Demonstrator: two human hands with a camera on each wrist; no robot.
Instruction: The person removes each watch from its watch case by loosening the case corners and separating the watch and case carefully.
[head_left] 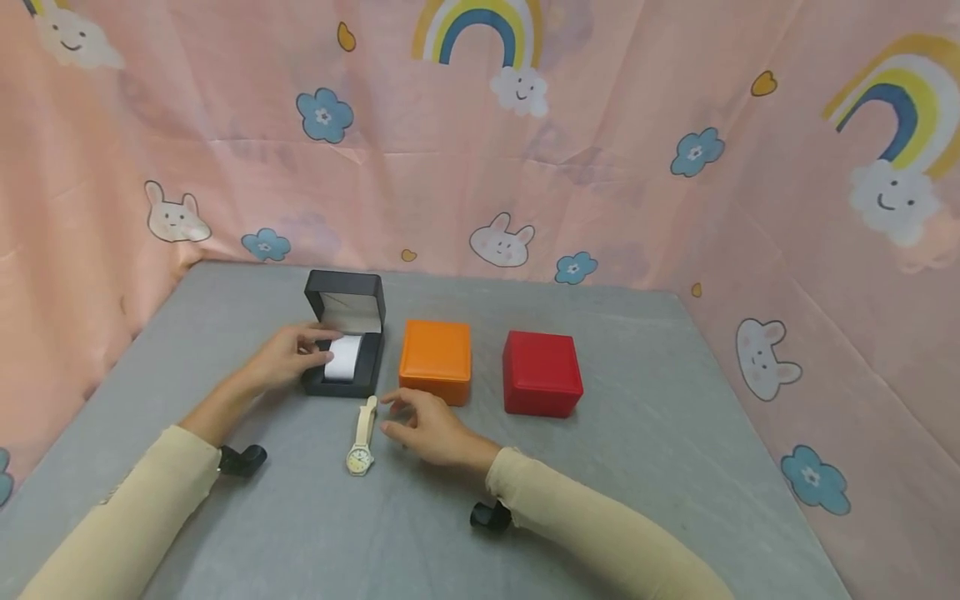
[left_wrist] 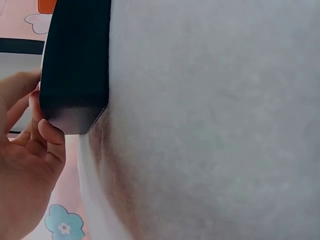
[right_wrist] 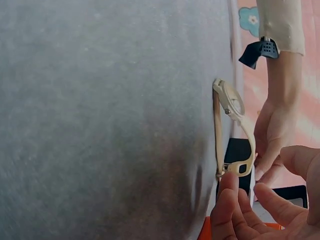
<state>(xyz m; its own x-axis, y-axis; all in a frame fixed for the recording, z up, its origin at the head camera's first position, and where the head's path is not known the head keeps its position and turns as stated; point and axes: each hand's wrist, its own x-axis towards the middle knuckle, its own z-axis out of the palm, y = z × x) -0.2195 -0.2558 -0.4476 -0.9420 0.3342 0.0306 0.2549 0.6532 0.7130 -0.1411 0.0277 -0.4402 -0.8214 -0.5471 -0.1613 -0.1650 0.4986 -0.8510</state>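
Note:
A black watch box (head_left: 367, 371) stands with its lid raised at the left, a white watch cushion (head_left: 343, 358) inside it. My left hand (head_left: 288, 357) reaches in from the left and pinches the cushion's near side with thumb and index finger. In the left wrist view its other fingers (left_wrist: 51, 132) lie against the corner of the dark box wall (left_wrist: 75, 55). A cream wristwatch (head_left: 360, 460) lies on the table in front of the box. Just right of its strap, my right hand (head_left: 435, 429) hovers with loosely bent fingers and nothing between them.
Right of the black box stand a closed orange box (head_left: 435, 354) and a closed red box (head_left: 542, 375). A grey cloth (head_left: 645, 500) covers the table. Pink patterned curtains (head_left: 600, 167) hang behind it and along its sides.

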